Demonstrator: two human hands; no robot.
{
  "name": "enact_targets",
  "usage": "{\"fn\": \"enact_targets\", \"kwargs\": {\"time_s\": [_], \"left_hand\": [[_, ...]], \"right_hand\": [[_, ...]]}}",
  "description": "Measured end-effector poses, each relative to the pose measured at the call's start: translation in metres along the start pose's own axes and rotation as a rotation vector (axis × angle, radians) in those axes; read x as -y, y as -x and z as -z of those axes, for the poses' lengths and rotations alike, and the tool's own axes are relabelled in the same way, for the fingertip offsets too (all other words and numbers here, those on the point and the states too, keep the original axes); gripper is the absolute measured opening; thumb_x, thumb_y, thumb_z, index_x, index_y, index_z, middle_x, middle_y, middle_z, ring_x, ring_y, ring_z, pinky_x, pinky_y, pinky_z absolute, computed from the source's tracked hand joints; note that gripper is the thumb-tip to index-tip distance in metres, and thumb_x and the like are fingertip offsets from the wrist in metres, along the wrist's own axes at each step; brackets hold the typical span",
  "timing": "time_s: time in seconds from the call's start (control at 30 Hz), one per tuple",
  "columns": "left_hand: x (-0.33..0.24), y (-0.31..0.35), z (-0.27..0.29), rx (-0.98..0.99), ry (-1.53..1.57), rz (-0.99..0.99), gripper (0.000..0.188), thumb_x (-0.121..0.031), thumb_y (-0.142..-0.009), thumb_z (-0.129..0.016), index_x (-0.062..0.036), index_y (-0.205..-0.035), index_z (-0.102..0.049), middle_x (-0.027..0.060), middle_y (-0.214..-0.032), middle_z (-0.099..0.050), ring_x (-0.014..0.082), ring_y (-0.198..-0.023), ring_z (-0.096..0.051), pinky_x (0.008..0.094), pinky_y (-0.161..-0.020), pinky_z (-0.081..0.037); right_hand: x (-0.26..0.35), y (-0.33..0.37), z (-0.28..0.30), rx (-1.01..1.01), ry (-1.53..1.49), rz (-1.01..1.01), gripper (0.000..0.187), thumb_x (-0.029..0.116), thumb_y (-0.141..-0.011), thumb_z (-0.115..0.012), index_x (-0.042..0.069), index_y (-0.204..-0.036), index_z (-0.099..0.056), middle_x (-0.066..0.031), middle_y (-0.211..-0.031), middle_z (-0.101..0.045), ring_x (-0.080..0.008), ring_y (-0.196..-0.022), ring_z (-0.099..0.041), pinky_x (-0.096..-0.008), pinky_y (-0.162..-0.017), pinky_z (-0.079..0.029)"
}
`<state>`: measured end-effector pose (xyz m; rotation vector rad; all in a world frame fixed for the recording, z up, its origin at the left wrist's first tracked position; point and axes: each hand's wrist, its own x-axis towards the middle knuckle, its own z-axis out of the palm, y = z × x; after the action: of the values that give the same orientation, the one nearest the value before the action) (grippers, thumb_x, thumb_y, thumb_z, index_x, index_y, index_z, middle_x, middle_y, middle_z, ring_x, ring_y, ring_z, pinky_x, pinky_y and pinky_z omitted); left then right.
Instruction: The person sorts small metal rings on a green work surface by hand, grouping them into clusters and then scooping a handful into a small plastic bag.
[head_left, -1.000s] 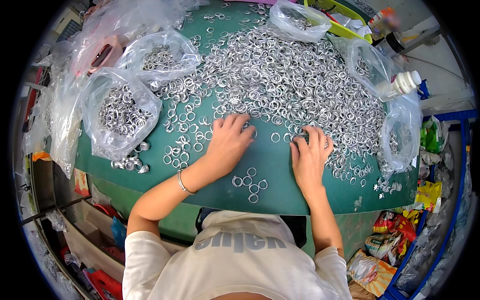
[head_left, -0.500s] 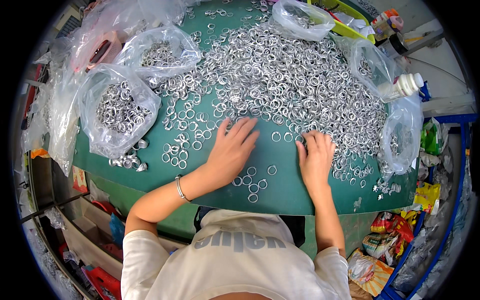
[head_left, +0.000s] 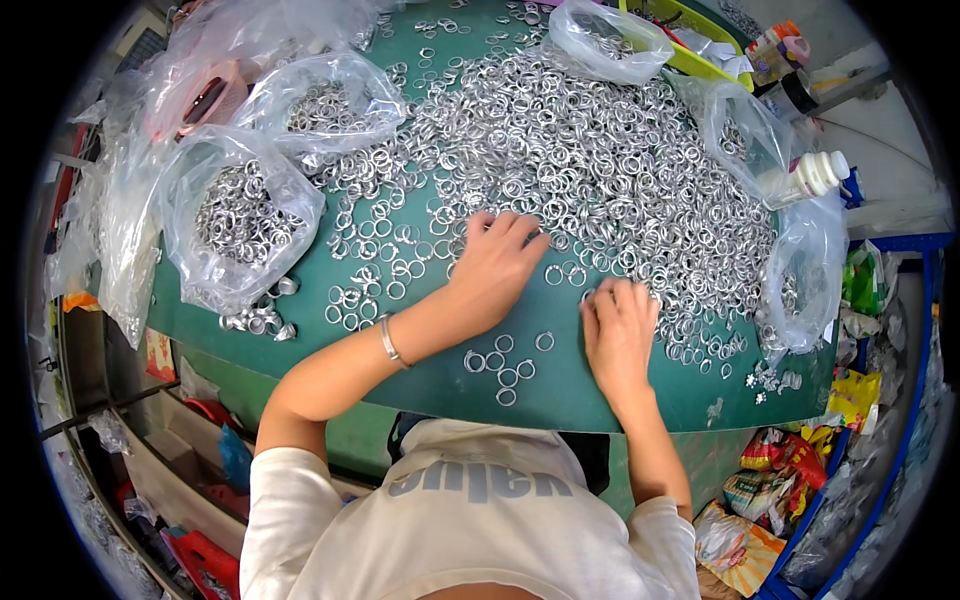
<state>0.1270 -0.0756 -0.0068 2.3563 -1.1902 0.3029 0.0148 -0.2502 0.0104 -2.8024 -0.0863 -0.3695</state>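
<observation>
Rings (head_left: pixel 600 150) heap across the green table (head_left: pixel 680 405), with more in a clear bag (head_left: pixel 215 285) at left. At the heap's near edge, the left hand (head_left: pixel 497 262) and right hand (head_left: pixel 620 325) curl their fingers; I cannot tell whether either grips a ring. A few lie apart.

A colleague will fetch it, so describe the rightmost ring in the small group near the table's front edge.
On the green table, find the small group of silver rings near the front edge. The ring is at its upper right, left of the right hand. Unlike its closely clustered neighbours, it lies off alone.
</observation>
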Motion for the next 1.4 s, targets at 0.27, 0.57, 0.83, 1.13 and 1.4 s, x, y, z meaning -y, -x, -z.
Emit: {"fn": "enact_targets", "kwargs": {"time_s": [0.27,0.57,0.83,1.13,1.4], "left_hand": [[0.002,-0.016,-0.022,-0.024,0.031,0.004,0.015,-0.008,-0.078,-0.069,-0.0082,-0.091,-0.062,0.0032,-0.096,-0.056,0.0228,-0.091,-0.053,0.0387,-0.080,-0.035],[0.003,0.023,0.018,-0.017,-0.044,0.046,0.021,-0.004,-0.075,-0.069,-0.0075,-0.094,-0.060,0.0044,-0.103,-0.057,0.0231,-0.096,-0.054,0.0393,-0.081,-0.035],[0.009,0.023,0.021,-0.073,-0.110,0.172,0.033,-0.005,-0.079,-0.066,-0.0077,-0.111,-0.059,0.0071,-0.116,-0.055,0.0256,-0.106,-0.052,0.0409,-0.086,-0.036],[0.026,0.026,0.007,0.002,-0.241,0.141,0.024,-0.007,-0.079,-0.064,-0.0088,-0.103,-0.061,0.0126,-0.126,-0.048,0.0327,-0.121,-0.043,0.0513,-0.092,-0.033],[0.054,0.020,0.015,-0.068,-0.314,0.230,0.023,-0.005,-0.080,-0.065,-0.0097,-0.102,-0.061,0.0125,-0.128,-0.046,0.0321,-0.124,-0.041,0.0509,-0.094,-0.032]], "right_hand": [[-0.009,-0.018,0.002,-0.208,-0.111,-0.040,0.012,0.006,-0.078,-0.070,0.004,-0.087,-0.063,-0.0088,-0.094,-0.057,-0.0275,-0.087,-0.052,-0.0381,-0.075,-0.038],[-0.006,0.002,0.008,-0.029,0.004,-0.037,0.010,0.006,-0.078,-0.069,0.004,-0.087,-0.063,-0.0066,-0.095,-0.056,-0.0263,-0.089,-0.050,-0.0399,-0.079,-0.036],[-0.001,0.003,0.018,0.205,-0.437,0.091,0.012,0.005,-0.079,-0.070,0.003,-0.090,-0.066,-0.0087,-0.103,-0.060,-0.0274,-0.094,-0.055,-0.0367,-0.080,-0.043],[-0.022,-0.052,-0.014,-0.124,-0.038,0.027,0.021,0.007,-0.080,-0.069,0.000,-0.099,-0.064,-0.0123,-0.106,-0.056,-0.0313,-0.097,-0.051,-0.0416,-0.085,-0.042],[-0.028,-0.007,0.022,0.024,-0.038,0.050,0.017,0.004,-0.078,-0.069,0.002,-0.094,-0.065,-0.0106,-0.113,-0.058,-0.0304,-0.104,-0.054,-0.0416,-0.087,-0.041]]}}
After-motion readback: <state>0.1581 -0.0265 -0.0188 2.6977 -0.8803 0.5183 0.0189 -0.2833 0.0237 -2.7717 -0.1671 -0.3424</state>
